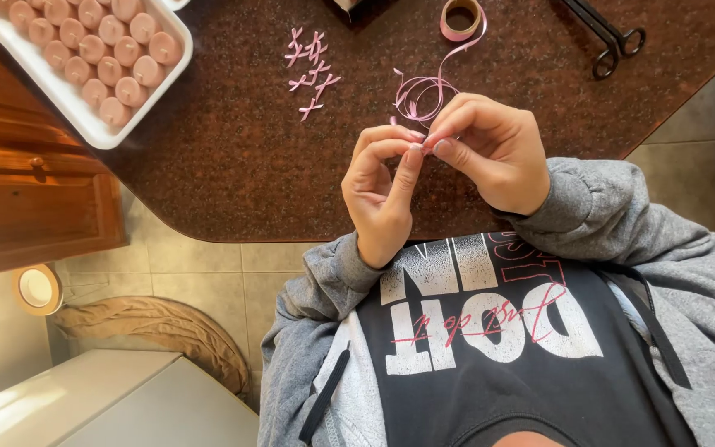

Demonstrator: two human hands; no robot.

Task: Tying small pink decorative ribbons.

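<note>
Up at the far left corner of the dark speckled stone worktop (233, 157) sits a white rectangular tray (72, 103), packed with rows of round pink tea-light candles (97, 50) standing upright and touching one another. Nearer the middle, both hands meet above the worktop's near edge: the left hand (382, 190) and the right hand (490, 149) have their fingers (411, 161) closed in a pinch on a narrow pink satin ribbon (424, 95), gripping it just where the fingertips touch (the pinched bit itself is mostly hidden). From there the ribbon runs away from the person, loops loosely on the worktop, then stretches up and to the right toward a small pink ribbon spool (462, 18) lying flat near the far edge. Left of the loops lies a cluster of small pink ribbon bows (309, 70), strung roughly in a line pointing away from the person. A pair of black scissors (610, 37) lies well apart at far right.
</note>
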